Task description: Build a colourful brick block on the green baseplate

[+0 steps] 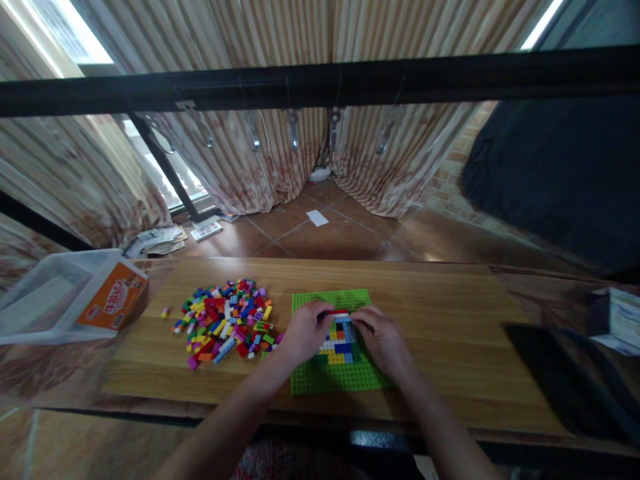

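Observation:
On a green studded baseplate (310, 380) stands a patch of joined toy building bricks (343, 348) in white, blue, yellow, orange and light blue. A red building brick (339, 311) lies along the far side of this patch. My left hand (309, 330) reaches over the plate's left part, its thumb and fingers pinched at the red brick's left end. From the right, my right hand (383, 337) comes in over the plate with its fingers closed at the other end of that far row. The fingers partly hide what they grip.
A pile of loose, mixed-colour bricks (227, 320) lies left of the baseplate on the wooden board (440, 333). Farther left stands a clear plastic bin (50, 293) with an orange label. A dark flat object (555, 373) rests at the board's right end. A black rail (300, 83) crosses beyond.

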The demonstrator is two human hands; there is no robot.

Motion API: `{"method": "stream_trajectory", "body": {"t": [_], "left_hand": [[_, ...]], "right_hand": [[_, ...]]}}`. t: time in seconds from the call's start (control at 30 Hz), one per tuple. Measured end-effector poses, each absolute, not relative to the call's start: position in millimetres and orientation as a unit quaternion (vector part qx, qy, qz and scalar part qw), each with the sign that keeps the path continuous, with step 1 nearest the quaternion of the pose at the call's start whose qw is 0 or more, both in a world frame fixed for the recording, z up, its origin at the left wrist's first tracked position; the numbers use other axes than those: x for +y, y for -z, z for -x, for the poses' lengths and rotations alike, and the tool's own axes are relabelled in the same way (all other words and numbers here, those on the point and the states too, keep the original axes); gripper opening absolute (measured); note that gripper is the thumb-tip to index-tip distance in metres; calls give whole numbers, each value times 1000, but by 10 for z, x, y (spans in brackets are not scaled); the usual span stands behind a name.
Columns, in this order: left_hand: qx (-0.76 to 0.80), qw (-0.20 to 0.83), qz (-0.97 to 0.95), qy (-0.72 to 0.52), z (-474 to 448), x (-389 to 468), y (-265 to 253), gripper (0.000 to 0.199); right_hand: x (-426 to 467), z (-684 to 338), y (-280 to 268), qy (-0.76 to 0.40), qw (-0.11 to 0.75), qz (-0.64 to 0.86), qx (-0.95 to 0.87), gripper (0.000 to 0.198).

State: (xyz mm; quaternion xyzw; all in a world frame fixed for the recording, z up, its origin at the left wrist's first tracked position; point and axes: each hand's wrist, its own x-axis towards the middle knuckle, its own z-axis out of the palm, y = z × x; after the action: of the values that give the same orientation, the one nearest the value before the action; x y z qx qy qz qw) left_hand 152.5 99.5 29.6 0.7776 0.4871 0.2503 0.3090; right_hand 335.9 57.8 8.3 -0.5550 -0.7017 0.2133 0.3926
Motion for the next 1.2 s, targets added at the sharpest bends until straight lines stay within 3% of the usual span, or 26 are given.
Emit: {"method": "stream_trajectory", "body": {"t": [0.27, 0.43, 0.73, 1.0, 1.2], "left_hand": [[517, 293, -760, -262, -1617, 1003, -272, 13], [517, 303, -752, -275, -1627, 1003, -245, 12], [504, 304, -751, -299, -1610, 996, -202, 13], [494, 293, -774, -267, -1642, 1027, -206, 24], [460, 271, -814, -230, -1654, 1015, -224, 35]], "right_hand": [[591, -3395, 29, -257, 443, 581, -632, 14], [572, -3443, 63, -286, 448, 600, -598, 21], [513, -3382, -81, -225, 385, 605, -660, 19], [267, -3242, -79, -129, 420, 732, -520, 26], [273, -2983, -13, -103, 410, 739, -525, 28]]}}
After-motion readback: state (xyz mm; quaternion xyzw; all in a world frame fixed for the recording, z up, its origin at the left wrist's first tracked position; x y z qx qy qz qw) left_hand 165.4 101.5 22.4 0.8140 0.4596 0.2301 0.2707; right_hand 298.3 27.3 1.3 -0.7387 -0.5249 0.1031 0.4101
